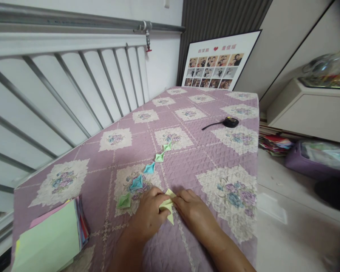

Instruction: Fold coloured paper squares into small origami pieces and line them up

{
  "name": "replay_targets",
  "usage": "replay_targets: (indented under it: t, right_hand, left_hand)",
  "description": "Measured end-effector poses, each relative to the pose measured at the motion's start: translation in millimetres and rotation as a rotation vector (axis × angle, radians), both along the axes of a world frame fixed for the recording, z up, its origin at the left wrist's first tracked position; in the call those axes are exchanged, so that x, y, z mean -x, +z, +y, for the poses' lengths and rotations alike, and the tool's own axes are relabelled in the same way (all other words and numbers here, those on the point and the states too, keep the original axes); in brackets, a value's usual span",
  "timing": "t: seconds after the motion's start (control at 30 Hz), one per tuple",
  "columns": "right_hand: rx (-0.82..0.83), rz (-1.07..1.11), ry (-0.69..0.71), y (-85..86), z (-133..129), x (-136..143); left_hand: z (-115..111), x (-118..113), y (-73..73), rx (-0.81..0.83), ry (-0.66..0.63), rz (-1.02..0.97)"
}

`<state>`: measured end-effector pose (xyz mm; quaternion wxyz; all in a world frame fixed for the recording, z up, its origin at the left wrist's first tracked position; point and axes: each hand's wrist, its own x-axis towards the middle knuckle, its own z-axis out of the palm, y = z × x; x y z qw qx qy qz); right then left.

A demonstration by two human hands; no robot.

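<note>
A pale yellow folded paper (167,206) lies on the quilted cover between my hands, with pointed corners showing at its top and bottom. My left hand (150,209) grips its left side, thumb and fingers closed on the edge. From the right, my right hand (191,207) pinches the paper with its fingertips; part of the fold is hidden under them. Beyond my left hand runs a slanting row of small folded paper boats: a green one (124,201), a blue one (136,183), another blue one (149,168), then two light green ones, the nearer (159,157) and the farther (167,146).
A stack of coloured paper sheets (49,236) sits at the near left. A black tape measure (230,122) with a strap lies at the far right of the purple floral cover (184,162). A white radiator (73,90) borders the left; a photo board (219,62) stands behind.
</note>
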<state>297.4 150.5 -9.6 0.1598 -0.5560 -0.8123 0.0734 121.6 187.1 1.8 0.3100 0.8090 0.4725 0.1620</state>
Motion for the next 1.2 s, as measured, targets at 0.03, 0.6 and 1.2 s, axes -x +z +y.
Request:
replay_targets:
  t: [0.03, 0.6, 1.2]
  right_hand:
    - [-0.001, -0.002, -0.008, 0.3, 0, 0]
    - [-0.089, 0.083, -0.079, -6.1, 3, 0]
    - [0.084, 0.545, -0.057, 11.1, -4, 1]
  left_hand:
    - [0, 0, 0.1, 0.000, 0.006, -0.009]
    - [0, 2, 1.9, -0.011, 0.012, -0.116]
    - [0, 1, 2.0, -0.031, 0.036, -0.308]
